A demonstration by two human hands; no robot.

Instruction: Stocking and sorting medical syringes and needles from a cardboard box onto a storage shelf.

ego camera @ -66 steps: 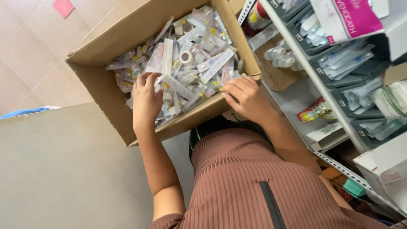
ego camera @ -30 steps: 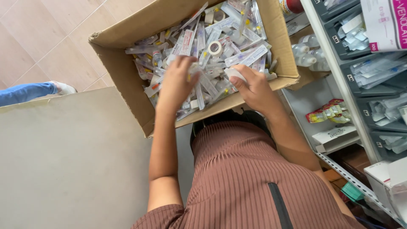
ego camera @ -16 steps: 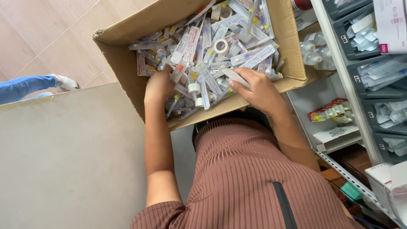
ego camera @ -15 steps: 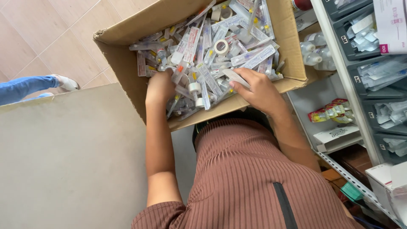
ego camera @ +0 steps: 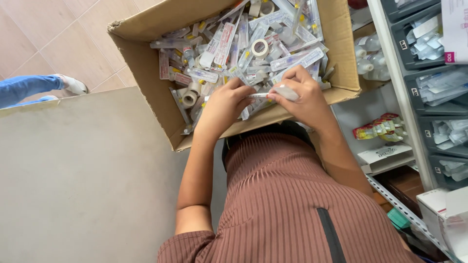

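Note:
An open cardboard box (ego camera: 146, 73) holds a heap of wrapped syringes, small vials and rolls of white tape (ego camera: 260, 47). Both my hands are over its near edge. My right hand (ego camera: 302, 97) grips a thin packaged syringe (ego camera: 275, 92) by one end. My left hand (ego camera: 222, 104) pinches the other end of the same pack, so the two hands meet over the pile. Another tape roll (ego camera: 189, 98) lies just left of my left hand.
A metal shelf rack (ego camera: 390, 63) with grey bins of wrapped supplies stands at the right, with clear bottles (ego camera: 368, 63) behind the box. A large beige board (ego camera: 83, 185) lies at the left. Another person's leg in blue jeans (ego camera: 29, 90) is on the tiled floor.
My left hand has come out of the left part of the pile and moved right to meet my right hand. Both now hold one packaged syringe.

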